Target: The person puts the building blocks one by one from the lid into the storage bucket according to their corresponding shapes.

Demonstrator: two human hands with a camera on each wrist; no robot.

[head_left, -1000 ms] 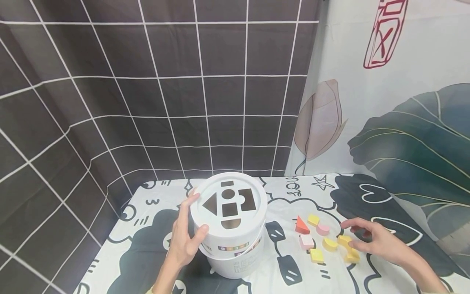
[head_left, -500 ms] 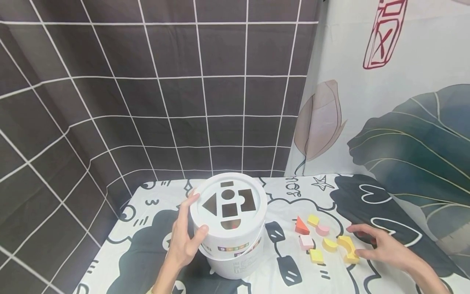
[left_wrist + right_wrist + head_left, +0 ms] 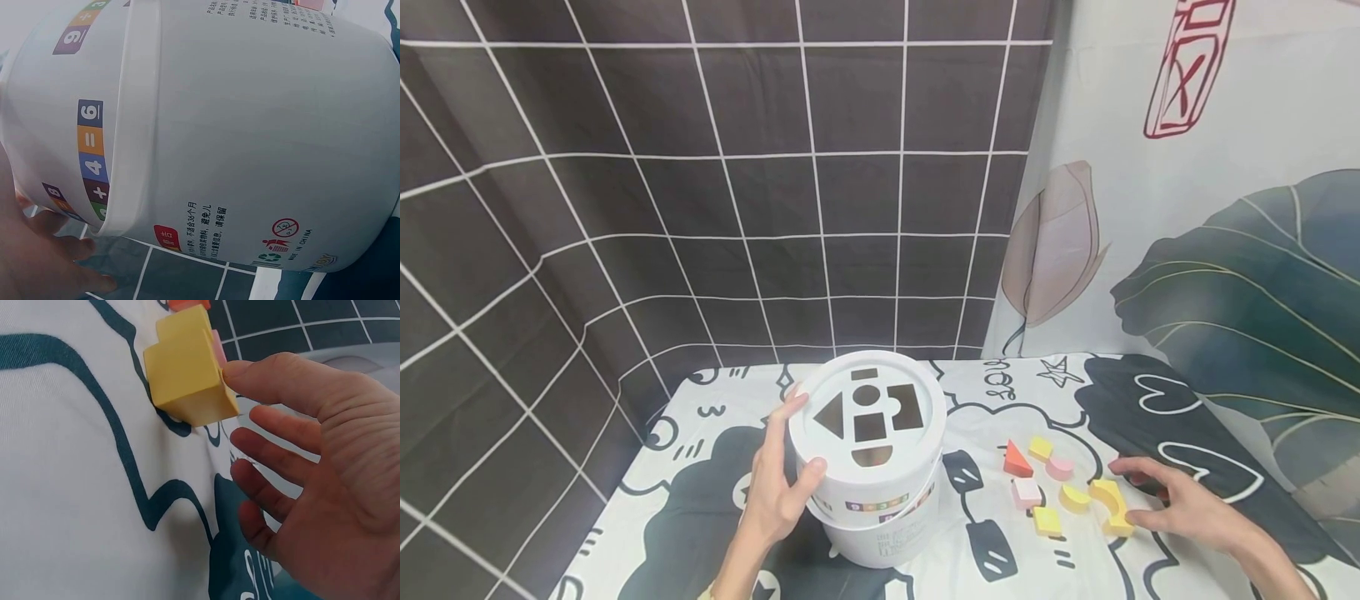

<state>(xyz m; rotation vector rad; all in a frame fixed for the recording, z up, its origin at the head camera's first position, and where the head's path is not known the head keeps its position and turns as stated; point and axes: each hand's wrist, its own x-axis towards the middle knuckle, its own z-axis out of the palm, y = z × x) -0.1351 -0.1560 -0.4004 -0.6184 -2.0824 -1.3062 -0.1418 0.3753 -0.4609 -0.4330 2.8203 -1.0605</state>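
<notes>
The left hand (image 3: 778, 492) is gripping the rim of a white lid (image 3: 898, 450), its thumb and index finger lying spread on top. The right hand (image 3: 1195, 508) is holding its thumb and fingers wide around a yellow arch block (image 3: 1112, 497) on the cloth (image 3: 1075, 575) (the thumb is seemingly touching one end). Below the lid, a white bucket (image 3: 887, 542) is standing upright. Nearby, yellow, pink and red blocks (image 3: 1017, 462) are lying loosely clustered. Behind, a dark gridded curtain (image 3: 737, 125) is hanging.
</notes>
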